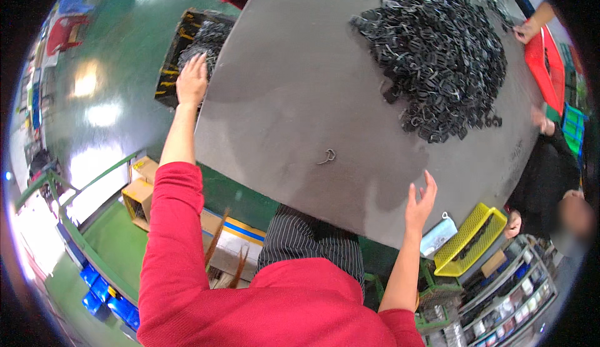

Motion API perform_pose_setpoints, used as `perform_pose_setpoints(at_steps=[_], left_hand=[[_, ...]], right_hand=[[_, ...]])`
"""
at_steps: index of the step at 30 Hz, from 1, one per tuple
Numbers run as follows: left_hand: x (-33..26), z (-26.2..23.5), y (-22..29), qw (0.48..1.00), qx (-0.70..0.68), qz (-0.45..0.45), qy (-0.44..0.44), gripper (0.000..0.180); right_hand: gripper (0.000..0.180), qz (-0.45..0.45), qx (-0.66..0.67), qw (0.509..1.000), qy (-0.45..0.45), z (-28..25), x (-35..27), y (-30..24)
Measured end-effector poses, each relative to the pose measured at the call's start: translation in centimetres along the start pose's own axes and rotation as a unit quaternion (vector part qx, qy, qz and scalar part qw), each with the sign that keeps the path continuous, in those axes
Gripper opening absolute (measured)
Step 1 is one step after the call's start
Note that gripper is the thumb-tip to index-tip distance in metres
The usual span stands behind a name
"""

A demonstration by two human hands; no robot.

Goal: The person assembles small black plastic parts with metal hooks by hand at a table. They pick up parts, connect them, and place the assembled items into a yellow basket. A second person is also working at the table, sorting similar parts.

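Red sweater (300, 309) and striped trousers (312, 241) of the wearer fill the near middle, facing a large grey surface (281, 78); at the far left a red chair (64, 33) stands on a green floor (119, 53); nearer on the left are cardboard boxes (139, 200). Just off the left edge of the surface sits a black crate with yellow marks (167, 75), holding a heap of small glinting pieces (215, 33); the left hand (192, 79) reaches over it, open, fingers extended and fairly close together; whether they touch the heap, I cannot tell.

Near the middle of the surface lies one small bent metal piece (326, 156), on its own; to its right the right hand (420, 200) is held above the near side, fingers spread and loosely curved; farther off, on the far right part, is a big pile of small black pieces (437, 53). By the near right edge are a light blue pouch (439, 237) and a yellow basket (461, 237), side by side; along the right side, co-workers' hands (528, 31) show near the pile, with a red basket (551, 94) beside them.
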State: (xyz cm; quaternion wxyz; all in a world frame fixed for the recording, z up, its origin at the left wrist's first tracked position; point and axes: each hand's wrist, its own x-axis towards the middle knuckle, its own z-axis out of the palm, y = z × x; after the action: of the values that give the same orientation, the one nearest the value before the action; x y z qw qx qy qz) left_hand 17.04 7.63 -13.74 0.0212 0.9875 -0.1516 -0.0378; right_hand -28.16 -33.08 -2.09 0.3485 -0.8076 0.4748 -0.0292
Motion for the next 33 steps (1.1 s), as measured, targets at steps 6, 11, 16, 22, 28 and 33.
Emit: perform_pose_setpoints(at_steps=[6, 11, 16, 22, 28, 33], left_hand=[[2.6, -1.8, 9.2, 0.959, -0.068, 0.115, 0.249, 0.034], [3.3, 0.4, 28.6, 0.928, -0.278, 0.22, 0.12, 0.045], [0.4, 3.1, 39.0, 0.918, -0.307, 0.227, 0.106, 0.06], [-9.7, 2.8, 44.8, 0.839, -0.513, 0.171, 0.06, 0.046], [-17.3, 1.4, 47.6, 0.631, -0.769, -0.039, -0.098, 0.046], [-21.9, -0.5, 47.4, 0.561, -0.797, -0.063, -0.214, 0.041]], right_hand=[[0.051, -0.037, -0.044, 0.995, 0.083, 0.8, 6.8, 2.5], [0.056, -0.014, 0.0, 0.97, 0.241, 3.8, 13.8, 5.4], [0.065, -0.054, 0.005, 0.974, 0.221, 8.2, 15.1, 1.6], [0.057, -0.12, 0.132, 0.957, 0.229, 12.2, 13.9, -1.4], [0.055, -0.032, 0.452, 0.88, 0.144, 9.1, 12.1, -1.6], [0.046, 0.045, 0.579, 0.814, 0.019, 4.5, 9.1, 0.7]])
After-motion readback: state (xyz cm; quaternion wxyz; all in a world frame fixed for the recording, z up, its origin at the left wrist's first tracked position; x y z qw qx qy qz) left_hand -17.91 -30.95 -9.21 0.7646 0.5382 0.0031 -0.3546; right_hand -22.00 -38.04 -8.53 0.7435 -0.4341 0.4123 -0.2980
